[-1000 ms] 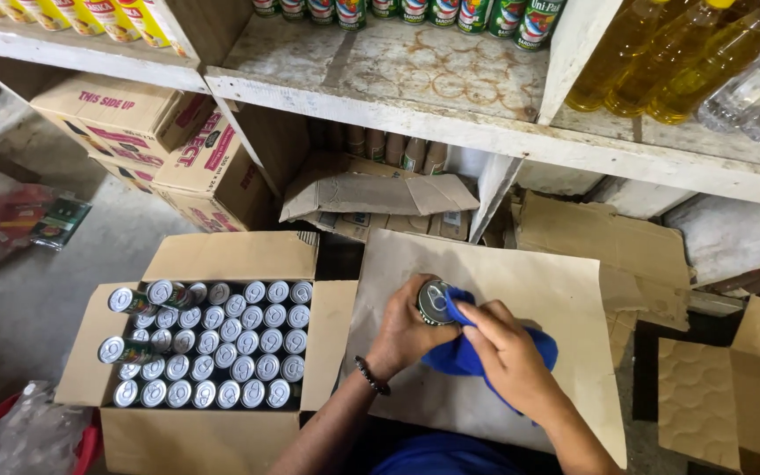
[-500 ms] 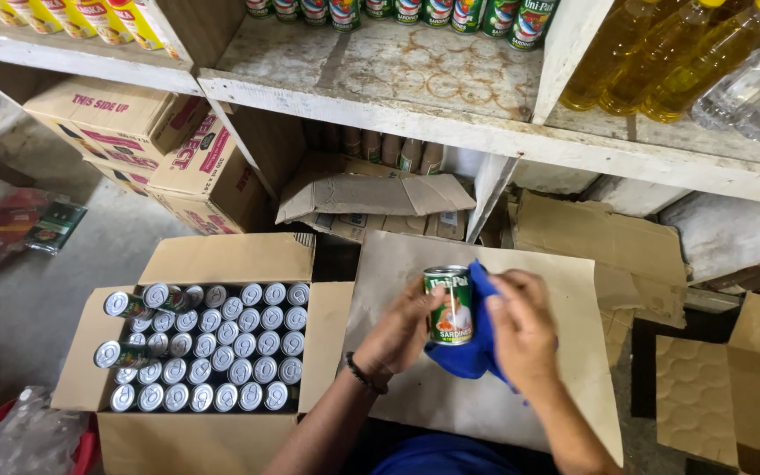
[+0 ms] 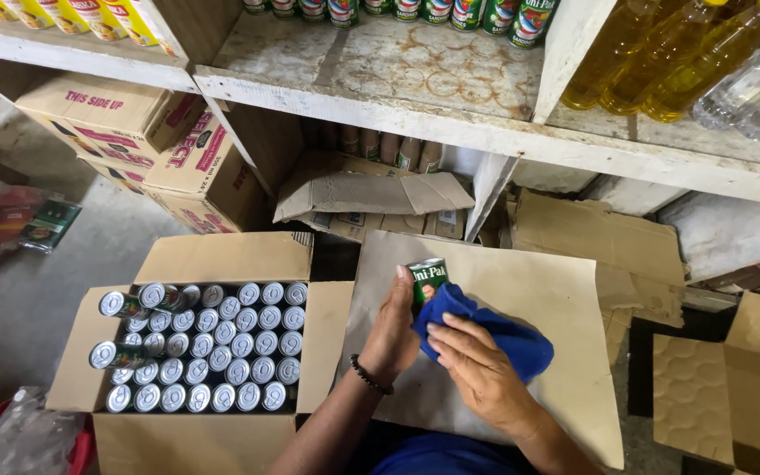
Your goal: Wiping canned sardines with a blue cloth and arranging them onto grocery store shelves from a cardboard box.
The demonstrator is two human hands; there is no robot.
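Note:
My left hand (image 3: 395,330) grips a small green can (image 3: 427,276) held upright over a sheet of brown cardboard (image 3: 556,299). My right hand (image 3: 477,368) presses a blue cloth (image 3: 503,339) against the can's lower side; the cloth covers most of the can. A dark bead bracelet (image 3: 365,375) circles my left wrist. To the left stands an open cardboard box (image 3: 222,259) packed with several upright silver-topped cans (image 3: 222,352), two lying on their sides on top.
A white wooden shelf (image 3: 450,114) runs above, with cans at its back and bottles of yellow oil (image 3: 661,62) at right. Closed printed cartons (image 3: 134,132) sit under it at left. Flattened cardboard (image 3: 732,387) lies at right. Plastic bags (image 3: 10,435) lie at bottom left.
My left hand has turned the can from top-facing to upright. My right hand has slid the blue cloth from behind the can to over its lower side.

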